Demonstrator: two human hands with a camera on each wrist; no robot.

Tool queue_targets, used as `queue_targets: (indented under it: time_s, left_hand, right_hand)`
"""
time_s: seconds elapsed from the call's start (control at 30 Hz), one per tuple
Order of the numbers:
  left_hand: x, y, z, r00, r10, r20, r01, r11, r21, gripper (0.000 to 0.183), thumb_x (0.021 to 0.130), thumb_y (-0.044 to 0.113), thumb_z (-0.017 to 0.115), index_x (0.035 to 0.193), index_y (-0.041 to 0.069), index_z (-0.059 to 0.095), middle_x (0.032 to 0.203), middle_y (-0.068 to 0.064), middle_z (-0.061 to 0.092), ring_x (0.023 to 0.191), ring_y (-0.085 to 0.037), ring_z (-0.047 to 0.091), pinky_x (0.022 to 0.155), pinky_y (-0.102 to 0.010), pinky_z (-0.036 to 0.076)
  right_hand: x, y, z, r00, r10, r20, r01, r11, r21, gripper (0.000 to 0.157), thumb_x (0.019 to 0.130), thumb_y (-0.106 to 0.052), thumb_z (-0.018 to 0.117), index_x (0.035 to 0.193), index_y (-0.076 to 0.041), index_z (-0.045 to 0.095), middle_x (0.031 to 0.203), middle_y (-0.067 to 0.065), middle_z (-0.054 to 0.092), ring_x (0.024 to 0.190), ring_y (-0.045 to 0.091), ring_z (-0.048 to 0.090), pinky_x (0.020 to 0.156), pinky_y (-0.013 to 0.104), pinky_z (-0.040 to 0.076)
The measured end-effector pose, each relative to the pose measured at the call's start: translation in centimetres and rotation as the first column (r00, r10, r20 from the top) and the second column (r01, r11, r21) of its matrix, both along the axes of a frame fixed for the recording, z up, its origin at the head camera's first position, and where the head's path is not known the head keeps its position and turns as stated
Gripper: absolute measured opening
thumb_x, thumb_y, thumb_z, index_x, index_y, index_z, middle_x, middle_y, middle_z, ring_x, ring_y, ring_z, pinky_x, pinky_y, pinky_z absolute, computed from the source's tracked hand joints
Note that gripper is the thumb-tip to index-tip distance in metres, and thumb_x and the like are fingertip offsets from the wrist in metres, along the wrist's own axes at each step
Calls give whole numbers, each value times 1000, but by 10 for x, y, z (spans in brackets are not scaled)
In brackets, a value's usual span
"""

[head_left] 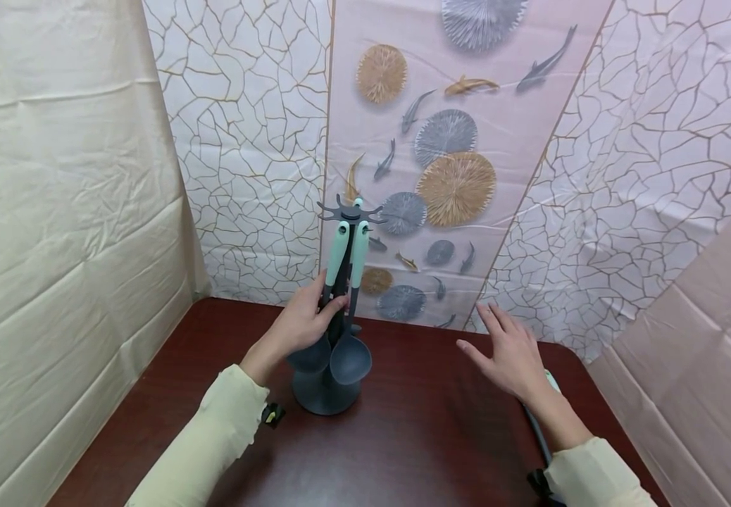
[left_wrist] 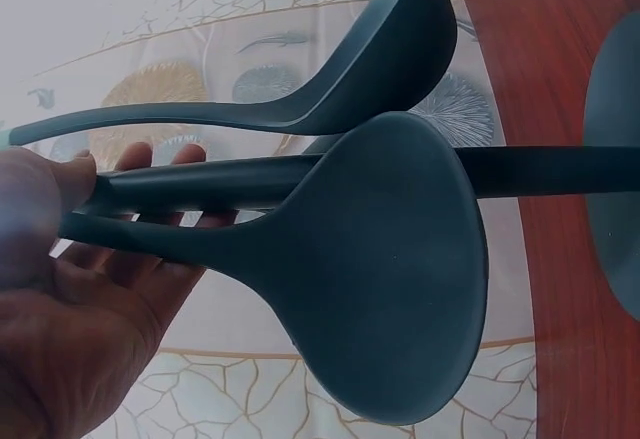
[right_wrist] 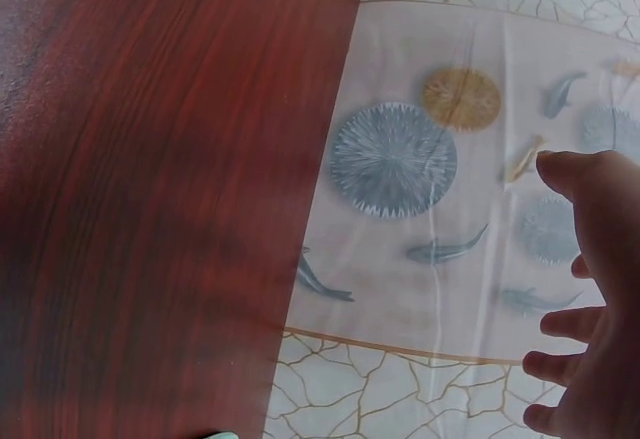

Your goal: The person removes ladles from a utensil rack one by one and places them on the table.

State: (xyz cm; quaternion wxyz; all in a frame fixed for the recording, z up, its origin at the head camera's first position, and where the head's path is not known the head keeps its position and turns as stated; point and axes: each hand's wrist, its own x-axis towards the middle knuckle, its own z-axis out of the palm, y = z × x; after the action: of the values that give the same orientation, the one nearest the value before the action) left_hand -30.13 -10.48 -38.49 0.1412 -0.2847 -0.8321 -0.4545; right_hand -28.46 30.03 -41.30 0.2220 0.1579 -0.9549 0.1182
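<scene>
A dark grey utensil stand (head_left: 326, 401) with a round base and a hooked top (head_left: 348, 211) stands upright left of the table's middle. My left hand (head_left: 302, 320) grips its pole (left_wrist: 550, 171), the thumb in front and fingers behind. Mint-handled utensils hang around it, among them a ladle (head_left: 351, 360) at the front. The left wrist view shows a broad, spoon-like head (left_wrist: 390, 269) below the pole and a deep ladle bowl (left_wrist: 400, 54) above it. My right hand (head_left: 511, 352), fingers spread and holding nothing, hovers over the table's right side.
Along the right side of the dark red-brown table (head_left: 416, 436), partly hidden by my right forearm, lies a long utensil (head_left: 536, 429) with a mint end. Patterned cloth (head_left: 258, 176) hangs behind the table, and plain cloth (head_left: 55, 246) hangs at the sides.
</scene>
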Motion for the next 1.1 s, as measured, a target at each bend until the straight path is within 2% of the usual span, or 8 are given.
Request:
queue_targets:
  time_s: [0.23, 0.47, 0.7, 0.77, 0.83, 0.93, 1.03, 1.1]
  left_hand:
    - [1, -1, -3, 1000, 2, 20, -2, 1000, 15, 34, 112, 26, 57, 139, 6, 50, 106, -6, 74, 96, -21, 73, 90, -48, 57]
    - [5, -5, -5, 995, -26, 95, 21, 998, 58, 42, 113, 32, 53, 152, 15, 45, 112, -9, 71, 78, -32, 72, 70, -44, 58]
    - [12, 11, 3, 994, -80, 70, 60, 967, 246, 27, 113, 21, 49, 137, 10, 46, 119, -7, 63, 105, -25, 64, 93, -49, 49]
    - [15, 19, 5, 996, -54, 66, 31, 952, 306, 31, 111, 25, 53, 137, 10, 45, 119, -6, 61, 103, -26, 62, 92, -50, 49]
    - [20, 28, 6, 997, 36, 64, -54, 946, 319, 46, 107, 38, 61, 140, 11, 43, 118, -4, 61, 103, -24, 62, 92, -50, 50]
    - [26, 42, 9, 962, 267, 60, -274, 933, 233, 76, 96, 57, 72, 148, 12, 40, 115, -4, 60, 100, -24, 65, 87, -50, 55]
    - [30, 52, 11, 877, 480, 3, -477, 873, 101, 88, 90, 61, 75, 151, 8, 40, 120, -9, 59, 95, -28, 67, 78, -51, 57]
    - [31, 55, 12, 828, 559, -48, -556, 829, 54, 83, 91, 55, 77, 148, 5, 44, 122, -12, 59, 88, -31, 67, 71, -51, 57]
  right_hand:
    - [-3, -7, 0, 1000, 12, -14, -12, 1000, -11, 85, 97, -52, 73, 165, -15, 38, 164, 26, 39, 141, 58, 40, 108, 78, 29]
    - [-2, -22, 1, 996, 66, -53, -67, 997, -31, 85, 96, -48, 76, 164, -13, 39, 164, 24, 40, 142, 55, 40, 111, 77, 27]
    - [-3, -34, 11, 994, 77, -76, -81, 996, -42, 84, 96, -48, 75, 164, -15, 40, 165, 21, 40, 145, 53, 39, 110, 77, 28]
    - [-4, -38, 14, 992, 89, -84, -94, 994, -53, 84, 96, -48, 76, 165, -15, 40, 165, 22, 40, 145, 53, 39, 109, 77, 28]
    - [-5, -42, 17, 990, 101, -94, -107, 992, -60, 84, 96, -47, 76, 165, -16, 40, 165, 21, 40, 145, 53, 39, 109, 77, 28]
    - [-6, -47, 20, 987, 118, -109, -126, 990, -66, 84, 95, -46, 77, 164, -15, 41, 164, 22, 40, 145, 52, 40, 109, 77, 28]
    - [-6, -52, 21, 985, 128, -118, -137, 989, -64, 84, 95, -46, 78, 163, -14, 42, 164, 22, 41, 144, 52, 40, 108, 76, 29]
    - [-6, -53, 21, 985, 128, -118, -136, 988, -67, 83, 94, -46, 78, 163, -13, 43, 164, 21, 41, 143, 52, 41, 107, 76, 29]
